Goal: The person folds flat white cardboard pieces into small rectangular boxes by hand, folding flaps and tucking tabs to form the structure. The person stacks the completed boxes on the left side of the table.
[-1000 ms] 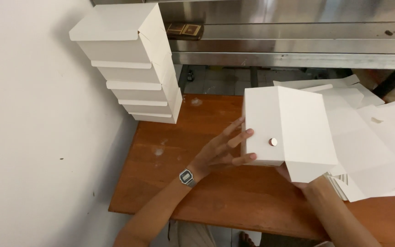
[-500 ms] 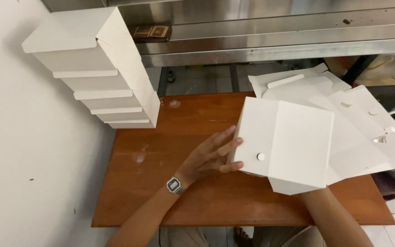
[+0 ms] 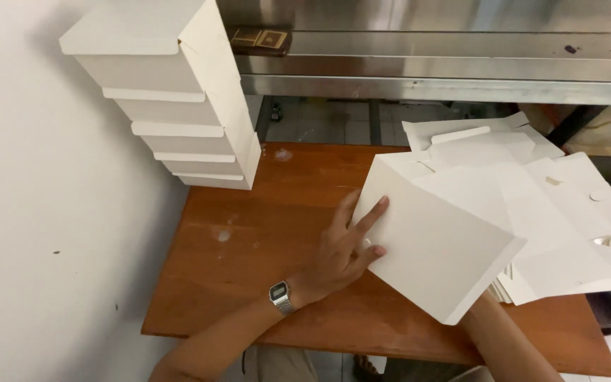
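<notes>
We're pretty sure this is a back room of a small food shop or packing spot. We've got a worn wooden worktop [image 3: 249, 240] pushed against a plain white wall [image 3: 37, 233], a tall stack of folded white boxes [image 3: 171, 106], a heap of flat unfolded box blanks [image 3: 567, 212], and a long stainless steel counter [image 3: 447, 64] right behind, with tiled floor under it.

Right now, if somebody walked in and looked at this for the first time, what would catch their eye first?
Probably the tall stack of white boxes at the far left corner of the wooden table, against the wall. Next, the folded white box held mid-table, with the left hand spread against its side; the right hand is hidden behind it. To the right lies a loose heap of flat white cardboard blanks.
</notes>
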